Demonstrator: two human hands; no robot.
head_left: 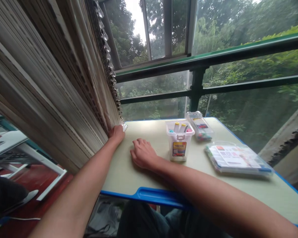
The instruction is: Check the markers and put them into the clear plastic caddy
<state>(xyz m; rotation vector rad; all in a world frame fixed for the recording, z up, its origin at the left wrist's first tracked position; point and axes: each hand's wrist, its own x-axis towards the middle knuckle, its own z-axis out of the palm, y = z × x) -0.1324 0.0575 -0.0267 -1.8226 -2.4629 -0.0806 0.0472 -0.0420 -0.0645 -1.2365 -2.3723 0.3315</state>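
My left hand [117,134] is closed at the table's far left corner, against the curtain's lower edge. A small whitish, shiny piece [124,127] shows just past its fingers; what it grips is mostly hidden. My right hand [143,154] rests palm down on the pale tabletop [124,175], its fingers loosely bent and apart, holding nothing. To its right stands a clear plastic tub [180,142] with a yellow label, and yellow-capped pens [176,126] poke up inside it.
A pleated curtain [72,82] hangs along the left. Behind the tub lies a clear box [200,127] with colourful pieces. A flat clear case [238,158] with a printed sheet lies at right. Blue edging [161,196] rims the table; a green railing [213,54] and glass stand beyond.
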